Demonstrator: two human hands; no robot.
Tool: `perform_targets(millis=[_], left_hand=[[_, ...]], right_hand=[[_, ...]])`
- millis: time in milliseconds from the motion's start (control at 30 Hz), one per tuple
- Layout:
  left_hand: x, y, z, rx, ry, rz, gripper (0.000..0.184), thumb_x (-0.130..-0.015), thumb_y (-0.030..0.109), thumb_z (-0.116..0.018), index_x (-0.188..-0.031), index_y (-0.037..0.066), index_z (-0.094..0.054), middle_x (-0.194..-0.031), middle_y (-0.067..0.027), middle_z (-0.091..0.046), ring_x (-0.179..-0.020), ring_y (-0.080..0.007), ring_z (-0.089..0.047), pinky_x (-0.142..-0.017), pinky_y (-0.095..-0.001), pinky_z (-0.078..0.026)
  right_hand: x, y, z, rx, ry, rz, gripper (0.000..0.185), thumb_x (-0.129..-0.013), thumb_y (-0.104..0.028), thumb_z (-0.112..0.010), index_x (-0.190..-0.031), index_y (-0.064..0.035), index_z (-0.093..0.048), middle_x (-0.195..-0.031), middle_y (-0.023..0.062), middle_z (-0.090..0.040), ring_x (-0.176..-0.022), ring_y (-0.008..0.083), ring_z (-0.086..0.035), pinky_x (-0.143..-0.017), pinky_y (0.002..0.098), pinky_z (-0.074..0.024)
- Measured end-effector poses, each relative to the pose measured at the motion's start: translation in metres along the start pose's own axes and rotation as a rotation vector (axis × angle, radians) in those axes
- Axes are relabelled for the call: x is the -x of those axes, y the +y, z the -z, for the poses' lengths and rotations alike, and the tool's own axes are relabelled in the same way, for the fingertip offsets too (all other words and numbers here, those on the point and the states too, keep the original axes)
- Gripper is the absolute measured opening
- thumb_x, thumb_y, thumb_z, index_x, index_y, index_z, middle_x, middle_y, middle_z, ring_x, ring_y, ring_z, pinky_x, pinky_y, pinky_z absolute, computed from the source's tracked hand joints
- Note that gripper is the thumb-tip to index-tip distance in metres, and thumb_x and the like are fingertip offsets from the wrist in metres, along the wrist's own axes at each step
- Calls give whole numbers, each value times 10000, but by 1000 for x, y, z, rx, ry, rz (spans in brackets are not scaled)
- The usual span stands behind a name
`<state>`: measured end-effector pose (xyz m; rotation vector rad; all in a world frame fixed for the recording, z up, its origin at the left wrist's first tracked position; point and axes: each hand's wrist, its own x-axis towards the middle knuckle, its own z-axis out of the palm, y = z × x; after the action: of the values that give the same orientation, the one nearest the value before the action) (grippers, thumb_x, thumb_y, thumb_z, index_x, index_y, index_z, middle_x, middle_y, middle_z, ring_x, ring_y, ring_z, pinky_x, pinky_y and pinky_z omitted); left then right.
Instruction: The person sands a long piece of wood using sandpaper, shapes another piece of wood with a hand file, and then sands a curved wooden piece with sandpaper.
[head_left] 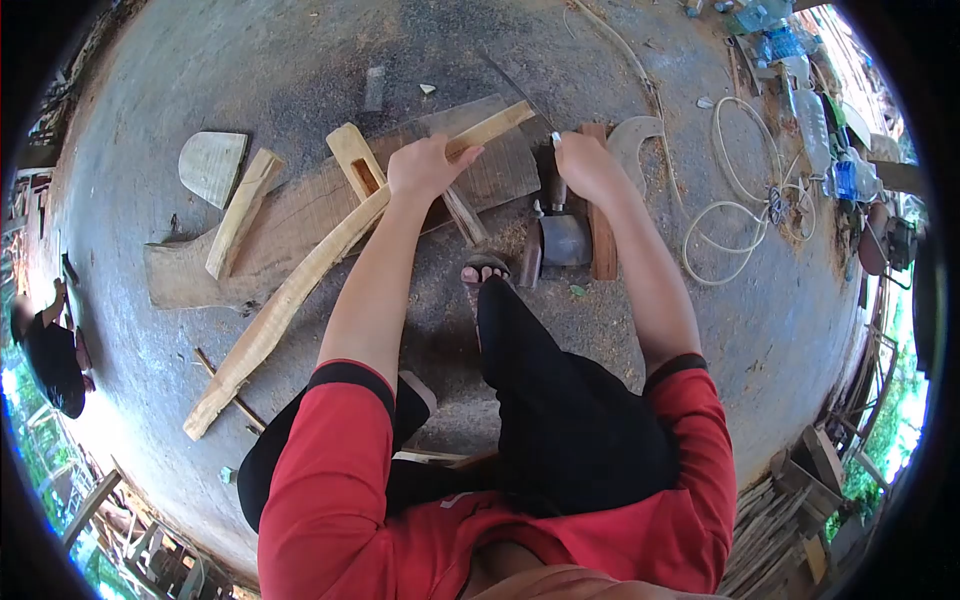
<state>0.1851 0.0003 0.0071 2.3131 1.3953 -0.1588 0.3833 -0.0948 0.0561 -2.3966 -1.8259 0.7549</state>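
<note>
My left hand (430, 168) is closed around a long, curved piece of pale wood (300, 270), which slants from lower left to upper right. Under it lies a wide, rough plank (230, 262) on the floor. My right hand (590, 168) grips a long, thin dark tool (512, 84) with a whitish part at the fingers; its exact kind is unclear. Below that hand are a tool with a wooden handle (559, 190), a dark, broad metal piece (566, 241) and a reddish-brown wooden block (604, 235). A notched wooden block (356, 160) rests on the plank beside my left hand.
A rounded board (212, 168) and a short pale wooden bar (243, 212) lie at the left. A curved grey piece (634, 150) and a coiled pale hose (740, 205) are at the right, near plastic bottles (855, 180). Another person (55, 355) sits at the far left.
</note>
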Motion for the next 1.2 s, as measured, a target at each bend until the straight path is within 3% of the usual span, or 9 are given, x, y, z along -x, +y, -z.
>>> perform_targets(millis=[100, 333, 567, 667, 767, 933, 1000, 1100, 1200], left_hand=[[0, 1, -2, -1, 15, 2, 681, -752, 698, -413, -877, 56, -601, -802, -150, -644, -801, -304, -628, -680, -402, -498], [3, -2, -2, -10, 19, -8, 680, -761, 688, -406, -849, 46, -613, -765, -137, -648, -763, -276, -638, -668, -382, -505], [-2, -6, -6, 16, -1, -50, 655, -778, 664, -410, -900, 47, -594, -771, -151, -644, -778, -292, -633, -669, -397, -501], [-2, -4, -2, 16, -9, -50, 662, -778, 667, -405, -919, 48, -590, -787, -150, -646, -790, -294, -631, -681, -397, -500], [2, -1, 2, 21, -18, -30, 676, -773, 676, -401, -925, 45, -589, -798, -147, -647, -798, -296, -630, -689, -401, -498], [1, -4, -2, 18, -3, -46, 700, -765, 690, -396, -934, 37, -588, -798, -145, -647, -794, -296, -630, -691, -403, -497], [1, -2, -1, 14, 15, -35, 676, -764, 684, -404, -827, 46, -619, -785, -124, -650, -790, -275, -633, -684, -383, -500], [1, -2, 0, 9, 10, -48, 677, -765, 683, -403, -823, 44, -619, -772, -128, -648, -781, -274, -634, -678, -384, -500], [-1, -2, -1, 11, 20, -34, 677, -770, 682, -397, -831, 45, -618, -764, -131, -646, -774, -270, -636, -676, -389, -501]], right_hand=[[30, 7, -16, -115, 55, -125, 223, -815, -121, -398, -860, 40, -544, -845, 267, -589, -832, 412, -572, -726, 483, -443], [114, 2, 26, -68, -56, -243, 287, -880, -185, -358, -843, 42, -529, -843, 283, -574, -839, 441, -543, -731, 507, -421], [-32, 7, -26, -63, 33, -46, 260, -847, -162, -393, -826, 47, -545, -855, 265, -587, -851, 415, -560, -737, 490, -441], [-29, -3, -17, -84, 114, -37, 276, -847, -173, -388, -843, 51, -548, -866, 273, -583, -857, 418, -557, -742, 489, -439], [17, 16, -16, -105, 47, -7, 282, -856, -186, -383, -854, 46, -544, -863, 279, -578, -858, 426, -551, -743, 499, -432], [117, 2, 19, -108, -39, -230, 321, -906, -227, -346, -869, 53, -499, -854, 289, -560, -854, 453, -524, -724, 508, -396], [119, 2, 23, -119, -38, -254, 301, -896, -212, -359, -864, 45, -511, -850, 282, -568, -850, 444, -533, -725, 510, -394], [59, 5, 2, -87, -29, -146, 257, -854, -168, -375, -928, 26, -526, -857, 275, -586, -862, 425, -559, -749, 495, -435], [-18, 3, -16, -59, 18, -65, 245, -838, -152, -397, -882, 31, -554, -859, 260, -597, -865, 398, -575, -755, 481, -446]])
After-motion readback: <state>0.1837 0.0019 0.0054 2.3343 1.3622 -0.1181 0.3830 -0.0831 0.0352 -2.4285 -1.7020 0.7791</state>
